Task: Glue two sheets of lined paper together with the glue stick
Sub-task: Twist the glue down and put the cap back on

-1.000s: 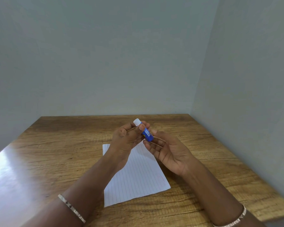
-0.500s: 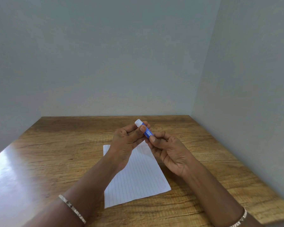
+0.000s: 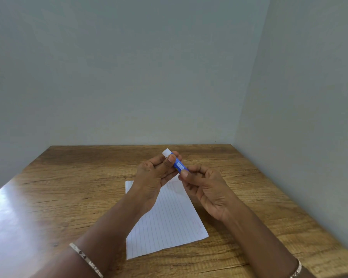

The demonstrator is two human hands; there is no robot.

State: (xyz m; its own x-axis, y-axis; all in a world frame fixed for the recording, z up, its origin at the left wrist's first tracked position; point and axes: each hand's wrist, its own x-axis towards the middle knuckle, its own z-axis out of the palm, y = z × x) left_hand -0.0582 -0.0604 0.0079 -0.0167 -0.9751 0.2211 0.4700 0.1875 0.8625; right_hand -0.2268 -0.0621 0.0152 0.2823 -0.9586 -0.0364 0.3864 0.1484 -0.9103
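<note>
The glue stick (image 3: 178, 165) looks light, stiff and smooth, so it is best held by the blue barrel, leaving the white cap (image 3: 166, 152) free. It sits above the lined paper (image 3: 169, 223) on the table (image 3: 68, 187) — the left hand (image 3: 153, 177) curls round its cap end, and the right hand (image 3: 207, 187) pinches its near end.

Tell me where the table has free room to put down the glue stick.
The wooden table is bare left of the lined paper to the table edge, right of the paper toward the side wall, and behind it to the back wall. The middle is crowded: the left hand and right hand hold the glue stick above the paper.
</note>
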